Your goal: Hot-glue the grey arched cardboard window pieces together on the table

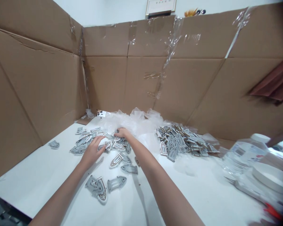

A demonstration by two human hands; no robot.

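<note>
Both hands rest palm-down, no grip closed: left hand [92, 153] and right hand [122, 133] fingers spread over grey arch-shaped pieces [113, 146] on white table [37, 175], near plastic bag [134, 122].

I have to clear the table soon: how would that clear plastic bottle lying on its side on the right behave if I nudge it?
The bottle lies on its side on the white table, so a nudge across its round body would probably roll it. It looks thin-walled and clear, so likely light and easily dented. How full it is cannot be told.
</note>
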